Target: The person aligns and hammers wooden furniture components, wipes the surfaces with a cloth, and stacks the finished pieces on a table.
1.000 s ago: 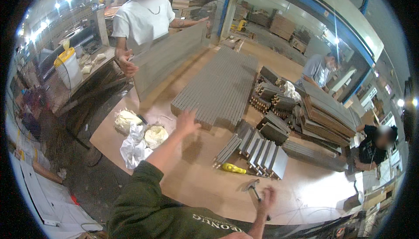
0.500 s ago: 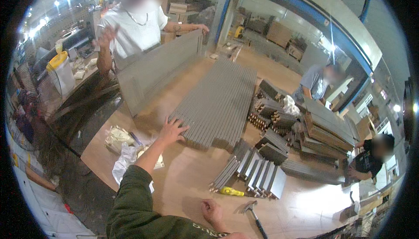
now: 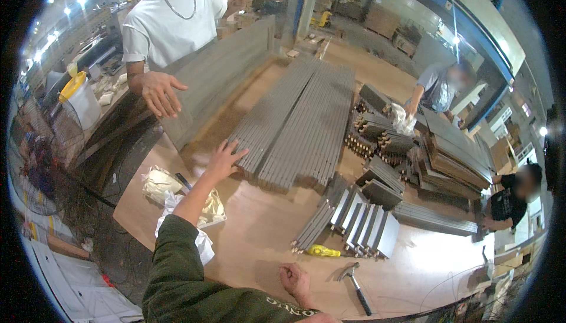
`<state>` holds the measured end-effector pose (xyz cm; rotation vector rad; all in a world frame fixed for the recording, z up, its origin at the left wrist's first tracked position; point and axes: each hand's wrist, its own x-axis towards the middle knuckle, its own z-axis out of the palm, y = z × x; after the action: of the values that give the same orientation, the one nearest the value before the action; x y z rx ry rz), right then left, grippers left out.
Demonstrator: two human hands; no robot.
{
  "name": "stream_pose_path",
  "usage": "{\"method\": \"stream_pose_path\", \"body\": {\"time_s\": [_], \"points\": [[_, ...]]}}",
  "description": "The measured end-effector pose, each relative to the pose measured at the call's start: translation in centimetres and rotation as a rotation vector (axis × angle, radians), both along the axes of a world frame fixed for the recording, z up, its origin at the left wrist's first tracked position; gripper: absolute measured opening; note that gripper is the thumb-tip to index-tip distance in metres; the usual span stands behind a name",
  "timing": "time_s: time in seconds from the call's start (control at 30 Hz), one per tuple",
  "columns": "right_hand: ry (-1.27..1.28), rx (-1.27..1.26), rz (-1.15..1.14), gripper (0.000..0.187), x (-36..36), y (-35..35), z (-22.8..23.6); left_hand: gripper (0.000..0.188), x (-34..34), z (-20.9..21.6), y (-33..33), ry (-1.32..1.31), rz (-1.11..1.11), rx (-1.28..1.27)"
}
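My left hand [image 3: 224, 161], fingers spread, lies on the near left corner of a wide row of long grey strips [image 3: 306, 128] set side by side on the table. A narrow split runs lengthwise through the row, with the left group slightly apart from the rest. My right hand [image 3: 295, 282] is curled into a loose fist over the near part of the table, with nothing visible in it. A hammer [image 3: 356, 289] with a dark handle lies just right of that fist. Beyond it is a yellow-handled tool [image 3: 323, 251], beside short grey pieces [image 3: 359, 223].
A co-worker in a white shirt [image 3: 171, 34] stands behind a large grey panel [image 3: 218, 75] at the far left. Crumpled white bags [image 3: 188, 228] lie by my left forearm. Stacked boards [image 3: 454, 158] and two more people are on the right.
The left group of strips has come apart from the others, leaving a split. The co-worker's one hand has left the panel and risen; the other has lowered. My right hand stays curled.
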<state>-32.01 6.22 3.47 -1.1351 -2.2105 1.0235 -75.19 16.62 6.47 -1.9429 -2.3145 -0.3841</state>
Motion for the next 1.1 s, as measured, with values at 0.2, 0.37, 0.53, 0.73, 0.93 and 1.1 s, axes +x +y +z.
{"method": "stream_pose_path", "body": {"time_s": [0.2,0.37,0.53,0.73,0.93,1.1], "points": [[-0.001,-0.036,-0.017,0.009,-0.1,0.2,-0.1,0.068,-2.5,0.2,0.1,-0.109,0.065,0.043],[0.047,-0.007,-0.021,0.010,-0.2,0.3,0.0,0.104,-2.0,3.2,1.8,-0.240,0.288,-0.037],[-0.025,0.038,-0.027,0.010,0.3,0.1,-1.0,0.113,-1.7,3.2,5.2,-0.250,0.521,-0.296],[0.045,-0.046,-0.032,0.014,0.6,-0.2,-0.3,0.114,-1.3,3.2,4.2,-0.319,0.506,-0.259],[0.099,-0.145,-0.010,0.017,1.0,-0.5,0.9,0.119,-0.4,4.7,0.1,-0.433,0.432,-0.200],[0.200,-0.086,0.043,0.019,1.4,0.0,-0.2,0.120,3.6,11.8,-6.8,-0.329,0.495,-0.312]]}}
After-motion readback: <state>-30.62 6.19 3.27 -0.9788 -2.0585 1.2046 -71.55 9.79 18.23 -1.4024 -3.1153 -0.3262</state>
